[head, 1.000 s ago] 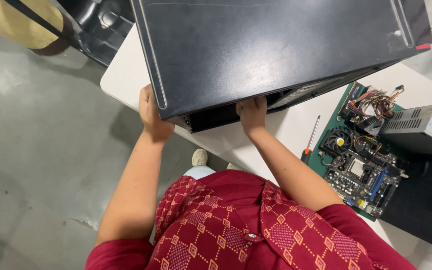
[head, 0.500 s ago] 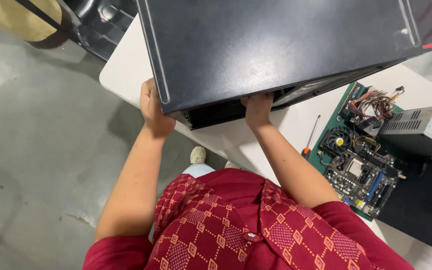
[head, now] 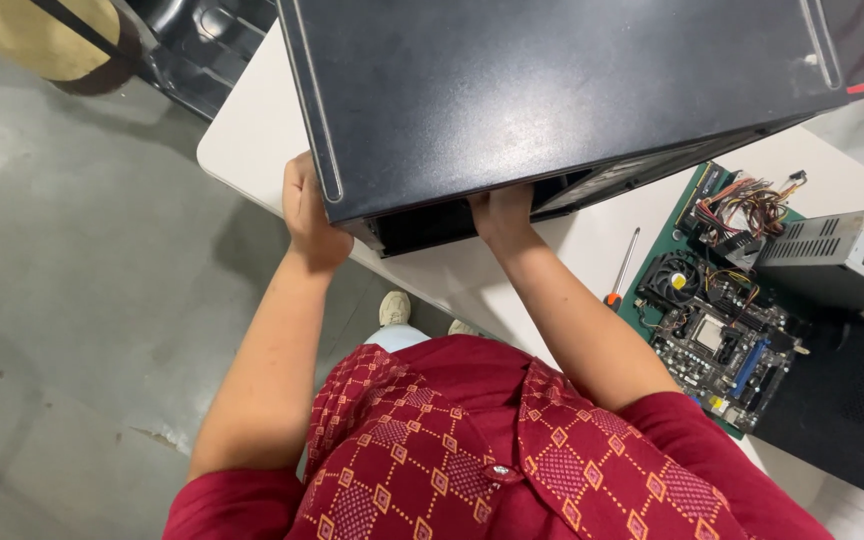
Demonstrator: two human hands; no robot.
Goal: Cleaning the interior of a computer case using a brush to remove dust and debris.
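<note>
A large black computer case [head: 552,90] lies on its side across a white table [head: 252,140], its near open end facing me. My left hand [head: 307,215] grips the case's near left corner from outside. My right hand [head: 502,212] holds the lower edge of the opening, fingers tucked under the panel. Both forearms reach up from my red patterned shirt.
A motherboard with a fan [head: 717,335] lies on a green mat at the right, with a bundle of cables [head: 752,205] and a grey power supply [head: 842,260] behind it. An orange-handled screwdriver [head: 620,270] rests beside the mat. Grey concrete floor at left; a black panel [head: 192,50] lies there.
The case and both hands have shifted slightly to the right and up in view; both hands keep their hold on its near end.
</note>
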